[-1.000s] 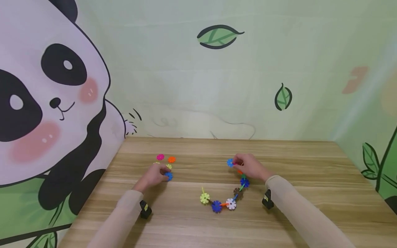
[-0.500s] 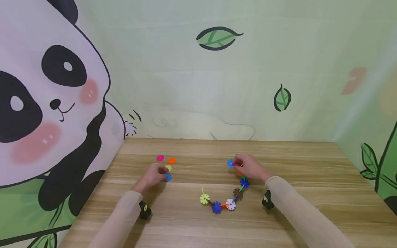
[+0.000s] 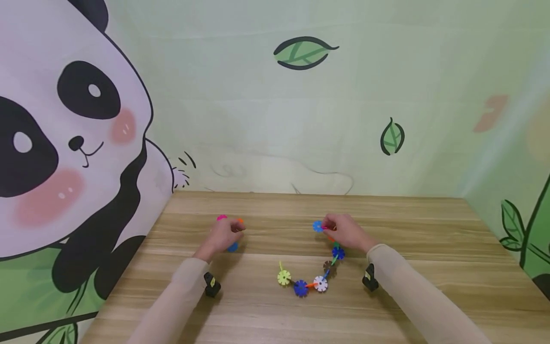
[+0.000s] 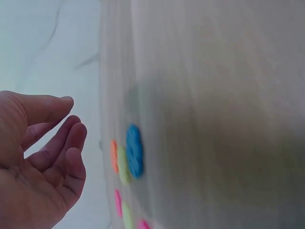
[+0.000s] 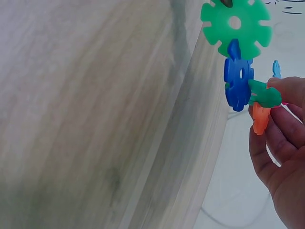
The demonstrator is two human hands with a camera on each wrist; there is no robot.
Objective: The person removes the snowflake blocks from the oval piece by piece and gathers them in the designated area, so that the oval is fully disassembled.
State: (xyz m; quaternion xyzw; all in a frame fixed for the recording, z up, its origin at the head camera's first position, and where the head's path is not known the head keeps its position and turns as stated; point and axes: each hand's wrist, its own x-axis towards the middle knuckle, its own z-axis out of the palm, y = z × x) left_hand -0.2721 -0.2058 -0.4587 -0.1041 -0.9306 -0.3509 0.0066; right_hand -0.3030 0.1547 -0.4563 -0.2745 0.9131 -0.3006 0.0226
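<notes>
My right hand [image 3: 347,231] pinches the upper end of a chain of slotted plastic snowflake discs. A light blue disc [image 3: 318,226] sticks out past its fingertips. In the right wrist view, a green disc [image 5: 236,26], a dark blue disc [image 5: 236,81] and an orange disc [image 5: 260,118] link up by the fingers. The chain curves down through a white disc [image 3: 320,284] to a yellow-green disc [image 3: 283,277]. My left hand [image 3: 225,235] hovers over loose discs at the left, fingers loosely bent, nothing between thumb and fingertips. Beneath it lies a blue disc [image 4: 135,151].
Other loose discs lie by the blue one: orange [image 4: 114,156], yellow-green [image 4: 123,164] and pink [image 4: 118,202] among them. The wooden table [image 3: 266,320] ends at a wall cloth [image 3: 240,119] printed with a panda and leaves. Each wrist wears a small black camera.
My left hand has let go of the blue disc and moved up and to the right, now covering most of the loose discs. The right hand stays nearly still with the chain.
</notes>
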